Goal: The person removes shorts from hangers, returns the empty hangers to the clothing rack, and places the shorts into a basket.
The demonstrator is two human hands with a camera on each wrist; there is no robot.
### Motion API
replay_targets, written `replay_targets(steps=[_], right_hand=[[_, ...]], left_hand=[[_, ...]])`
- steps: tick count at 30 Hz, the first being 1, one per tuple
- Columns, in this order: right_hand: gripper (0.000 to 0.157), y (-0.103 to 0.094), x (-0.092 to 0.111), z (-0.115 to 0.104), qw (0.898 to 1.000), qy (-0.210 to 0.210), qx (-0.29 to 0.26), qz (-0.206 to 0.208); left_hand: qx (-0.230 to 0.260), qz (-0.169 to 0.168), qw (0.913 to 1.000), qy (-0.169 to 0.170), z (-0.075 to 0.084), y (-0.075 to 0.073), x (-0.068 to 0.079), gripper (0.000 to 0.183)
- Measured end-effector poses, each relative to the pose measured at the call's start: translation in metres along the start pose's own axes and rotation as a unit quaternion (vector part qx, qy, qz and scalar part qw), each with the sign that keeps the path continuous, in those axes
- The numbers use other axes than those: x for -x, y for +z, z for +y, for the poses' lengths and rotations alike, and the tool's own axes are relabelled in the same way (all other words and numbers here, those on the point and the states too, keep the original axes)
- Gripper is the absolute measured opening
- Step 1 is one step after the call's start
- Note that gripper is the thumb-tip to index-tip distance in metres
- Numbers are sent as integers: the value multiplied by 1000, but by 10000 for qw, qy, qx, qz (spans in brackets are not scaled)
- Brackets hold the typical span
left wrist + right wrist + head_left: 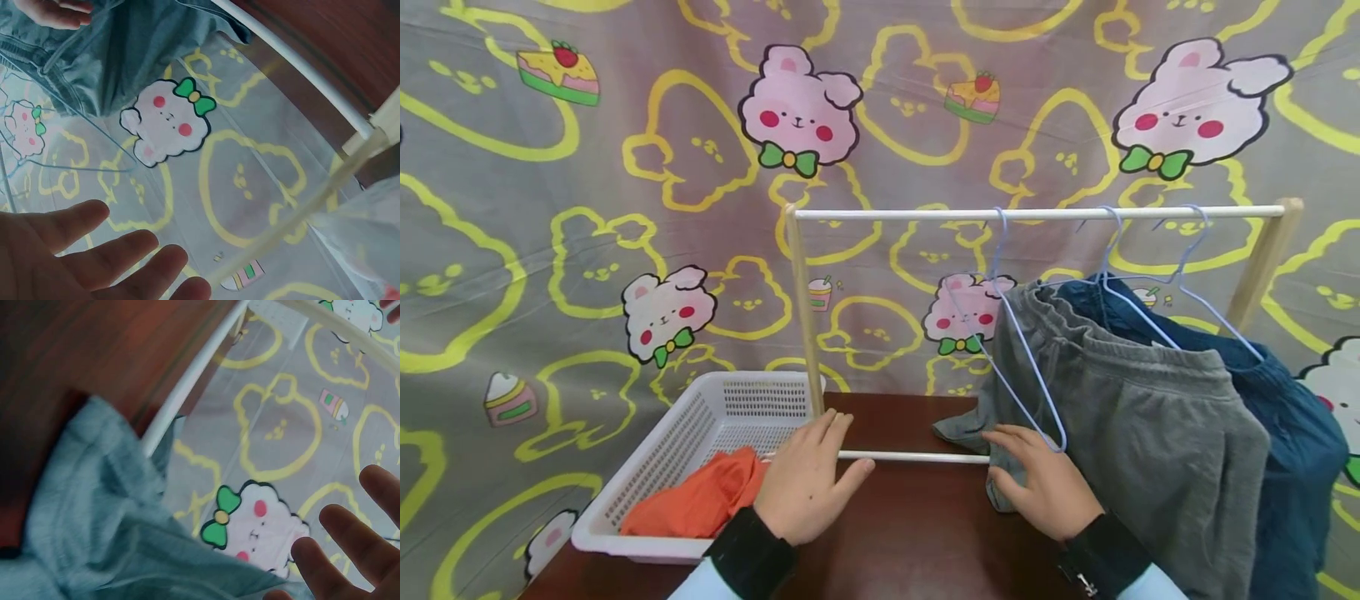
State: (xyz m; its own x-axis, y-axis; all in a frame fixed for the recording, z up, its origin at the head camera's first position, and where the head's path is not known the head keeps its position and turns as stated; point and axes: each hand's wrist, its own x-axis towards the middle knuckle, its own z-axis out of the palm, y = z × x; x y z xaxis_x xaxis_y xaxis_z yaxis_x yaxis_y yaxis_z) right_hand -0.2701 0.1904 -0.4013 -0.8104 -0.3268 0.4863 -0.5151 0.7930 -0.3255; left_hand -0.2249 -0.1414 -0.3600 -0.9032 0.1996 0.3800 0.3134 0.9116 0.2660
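Note:
My left hand is held palm down with fingers extended, overlapping the right side of a white plastic basket in the head view. Orange cloth lies bunched in that basket. My right hand, fingers spread and holding nothing, is beside grey drawstring trousers that hang on a blue wire hanger. To their left a bare blue hanger hangs from the rack, its lower corner just above the right hand. Dark blue trousers hang behind the grey pair. In the left wrist view the left fingers are apart.
The rack has a white top rail, wooden posts and a low white bar. It stands on a dark reddish-brown table. Behind it hangs a patterned curtain.

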Motion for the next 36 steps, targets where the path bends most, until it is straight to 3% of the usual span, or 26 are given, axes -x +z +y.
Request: replay_targets(steps=[4,12,19,23,28,36], right_hand=[[42,0,9,9,10000,61,-37,-22],[36,-11,12,18,9994,311,81,-115],[35,-13,13,20,9992,378,81,-98],[34,-13,13,23,9992,391,48,-53],[33,-13,14,24,9993,364,37,22],[31,-12,14,24,9985,545,87,-60]], left_hand=[[131,23,9999,88,6,-3,-6,78],[720,290,9969,86,6,-19,-32,75],[1302,999,9864,-107,-13,-36,-63,75],[1730,1312,9759,-231,-24,-41,-83,75],[2361,1440,9600,-445,-34,-42,-103,73],[3461,1625,9233,-368,-41,-39,-124,67]])
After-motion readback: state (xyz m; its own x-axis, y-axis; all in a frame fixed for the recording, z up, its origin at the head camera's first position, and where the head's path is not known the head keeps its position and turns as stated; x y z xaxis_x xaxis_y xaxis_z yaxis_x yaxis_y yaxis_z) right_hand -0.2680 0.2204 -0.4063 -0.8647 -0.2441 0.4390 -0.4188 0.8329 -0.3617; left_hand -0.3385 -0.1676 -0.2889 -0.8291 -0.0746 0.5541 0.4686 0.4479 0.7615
